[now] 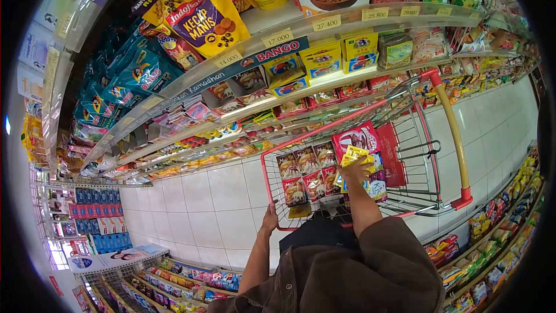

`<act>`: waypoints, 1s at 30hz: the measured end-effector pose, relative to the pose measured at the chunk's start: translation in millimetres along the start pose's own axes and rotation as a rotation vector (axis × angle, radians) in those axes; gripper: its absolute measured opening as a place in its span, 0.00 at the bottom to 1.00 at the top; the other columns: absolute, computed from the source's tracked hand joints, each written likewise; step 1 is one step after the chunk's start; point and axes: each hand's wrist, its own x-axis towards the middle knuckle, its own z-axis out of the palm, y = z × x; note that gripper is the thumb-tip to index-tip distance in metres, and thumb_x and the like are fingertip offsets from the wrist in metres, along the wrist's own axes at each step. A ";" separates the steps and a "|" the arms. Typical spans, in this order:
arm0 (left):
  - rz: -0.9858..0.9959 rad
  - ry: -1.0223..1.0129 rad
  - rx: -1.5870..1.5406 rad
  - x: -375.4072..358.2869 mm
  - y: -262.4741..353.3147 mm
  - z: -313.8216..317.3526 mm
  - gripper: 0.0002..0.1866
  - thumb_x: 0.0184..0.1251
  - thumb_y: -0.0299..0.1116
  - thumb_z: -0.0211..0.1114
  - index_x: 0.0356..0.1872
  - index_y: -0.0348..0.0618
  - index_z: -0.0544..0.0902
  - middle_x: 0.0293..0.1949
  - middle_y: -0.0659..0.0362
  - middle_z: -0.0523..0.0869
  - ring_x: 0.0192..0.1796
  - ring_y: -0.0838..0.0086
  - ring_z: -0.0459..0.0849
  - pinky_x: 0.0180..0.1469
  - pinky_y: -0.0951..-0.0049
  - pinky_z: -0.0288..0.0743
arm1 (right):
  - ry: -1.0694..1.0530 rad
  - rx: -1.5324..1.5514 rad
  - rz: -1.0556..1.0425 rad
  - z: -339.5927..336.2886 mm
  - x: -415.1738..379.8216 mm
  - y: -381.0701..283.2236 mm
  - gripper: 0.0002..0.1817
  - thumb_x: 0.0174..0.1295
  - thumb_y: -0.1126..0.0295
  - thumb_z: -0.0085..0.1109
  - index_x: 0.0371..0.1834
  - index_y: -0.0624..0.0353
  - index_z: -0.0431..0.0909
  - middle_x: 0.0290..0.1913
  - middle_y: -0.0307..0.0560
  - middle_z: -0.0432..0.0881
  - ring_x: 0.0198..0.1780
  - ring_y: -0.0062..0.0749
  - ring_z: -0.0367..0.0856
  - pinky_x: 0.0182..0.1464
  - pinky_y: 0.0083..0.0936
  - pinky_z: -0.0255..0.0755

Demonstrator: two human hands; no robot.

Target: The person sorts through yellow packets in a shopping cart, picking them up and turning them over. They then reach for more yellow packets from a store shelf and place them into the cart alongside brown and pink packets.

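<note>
A metal shopping cart [267, 182] with red rails stands in front of me. My left hand [270, 218] is closed on the cart's near left corner. Inside the basket, my right hand [355, 170] grips yellow sachets [354, 154]; the fingers partly cover them. Several brown and red packets with a dessert picture [305, 157] lie in rows to the left of that hand. Just beyond the sachets is a red and pink pouch [362, 137]. Blue and white packs [377, 184] lie to the right, partly hidden by the hand.
Shelves with a price rail [278, 39] run along the far side, holding yellow soy sauce pouches [204, 18] and teal pouches [142, 72]. The cart's yellow handle [453, 133] is at right. Snack shelves [492, 232] stand behind at right, above white floor tiles [197, 214].
</note>
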 end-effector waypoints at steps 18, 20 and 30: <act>0.023 0.192 0.288 -16.3 2.5 -0.5 0.30 0.77 0.53 0.39 0.66 0.40 0.68 0.56 0.36 0.77 0.64 0.45 0.71 0.66 0.54 0.62 | 0.016 -0.053 -0.148 -2.1 -11.4 24.2 0.77 0.37 0.32 0.72 0.76 0.55 0.22 0.74 0.77 0.36 0.74 0.65 0.49 0.72 0.51 0.51; 0.118 0.231 0.297 -22.2 -6.1 -1.0 0.28 0.76 0.51 0.43 0.65 0.39 0.68 0.51 0.37 0.80 0.54 0.48 0.79 0.58 0.55 0.70 | 0.046 -0.001 -0.170 4.5 -3.1 29.3 0.77 0.38 0.36 0.74 0.76 0.55 0.22 0.74 0.77 0.38 0.73 0.65 0.52 0.70 0.49 0.55; 0.183 0.574 0.042 -70.1 -40.5 -5.1 0.25 0.75 0.43 0.52 0.62 0.33 0.68 0.55 0.41 0.76 0.50 0.57 0.79 0.52 0.64 0.73 | 0.211 0.328 -0.344 -34.0 -14.6 65.2 0.66 0.37 0.49 0.80 0.73 0.61 0.42 0.73 0.76 0.44 0.72 0.69 0.52 0.71 0.49 0.56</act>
